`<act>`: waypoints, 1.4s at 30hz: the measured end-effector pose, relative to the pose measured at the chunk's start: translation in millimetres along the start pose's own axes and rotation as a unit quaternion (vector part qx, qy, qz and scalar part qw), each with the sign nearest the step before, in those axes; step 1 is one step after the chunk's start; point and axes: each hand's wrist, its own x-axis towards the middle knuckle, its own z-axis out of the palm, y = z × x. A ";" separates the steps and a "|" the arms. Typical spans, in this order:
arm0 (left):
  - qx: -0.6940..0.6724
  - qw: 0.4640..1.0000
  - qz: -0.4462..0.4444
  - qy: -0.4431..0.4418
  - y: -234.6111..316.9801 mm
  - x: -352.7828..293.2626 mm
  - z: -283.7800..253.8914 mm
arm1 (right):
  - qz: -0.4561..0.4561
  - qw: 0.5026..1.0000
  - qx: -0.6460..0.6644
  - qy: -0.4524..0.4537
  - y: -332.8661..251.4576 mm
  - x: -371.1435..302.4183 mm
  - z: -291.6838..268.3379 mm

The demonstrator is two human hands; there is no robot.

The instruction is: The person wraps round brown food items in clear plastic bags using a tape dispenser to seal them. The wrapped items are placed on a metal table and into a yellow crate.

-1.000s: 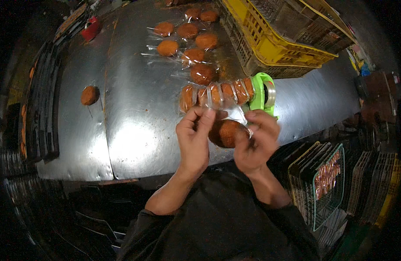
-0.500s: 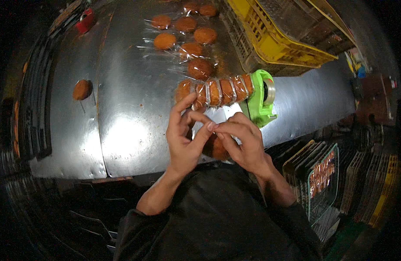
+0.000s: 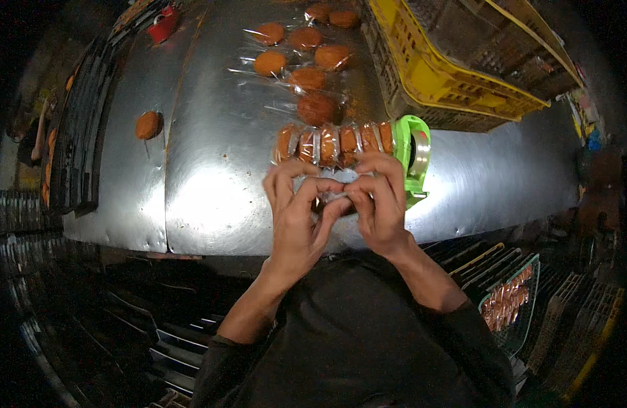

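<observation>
My left hand (image 3: pixel 301 207) and my right hand (image 3: pixel 376 204) meet above the table's near edge. Their thumbs and index fingers pinch a bit of clear plastic wrapper (image 3: pixel 336 196) between them. A brown bun beneath is mostly covered by the fingers. Just beyond my hands lies a row of wrapped buns (image 3: pixel 329 147), standing on edge side by side. Touching the row's right end is a bright green tape dispenser (image 3: pixel 413 153) with a roll of tape in it.
Several bagged buns (image 3: pixel 306 78) lie farther back on the metal table (image 3: pixel 215 102). One more bun (image 3: pixel 148 126) lies at the left. A yellow crate (image 3: pixel 463 88) stands back right, a red container (image 3: pixel 163 25) far left. Below right, a green-rimmed basket (image 3: pixel 510 306) holds wrapped pieces.
My hands have tilted and drawn closer together over the bun, still pinching the plastic. The right hand's fingers have lifted toward the row. The whole view has shifted slightly.
</observation>
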 end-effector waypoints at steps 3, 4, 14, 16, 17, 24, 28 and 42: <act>-0.139 0.979 -0.092 0.117 -3.4 -3.6 46.4 | 0.275 0.925 0.262 0.029 12.7 -12.5 6.9; -0.192 0.961 -0.133 0.148 -3.9 -2.9 57.3 | 0.303 0.907 0.285 0.069 9.9 -16.6 8.1; -0.348 0.906 -0.231 0.069 -19.8 -13.7 65.1 | 0.407 0.900 -0.140 0.060 78.1 -79.5 -83.3; -0.359 0.906 -0.219 0.055 -20.7 -16.7 68.8 | 0.377 0.904 -0.179 0.095 92.2 -71.5 -79.8; -0.354 0.910 -0.212 0.049 -17.8 -17.2 69.0 | 0.362 0.904 -0.205 0.098 97.8 -62.5 -79.0; -0.373 0.901 -0.211 0.065 -40.6 -17.7 54.7 | 0.352 0.897 -0.225 0.143 44.4 -104.5 -78.9; -0.379 0.889 -0.240 0.094 -59.0 -14.9 61.8 | 0.533 0.839 0.086 0.059 24.3 -95.6 -26.3; -0.492 0.814 -0.290 0.104 -91.5 13.3 -18.8 | 0.465 0.827 0.315 -0.027 2.5 -19.6 91.2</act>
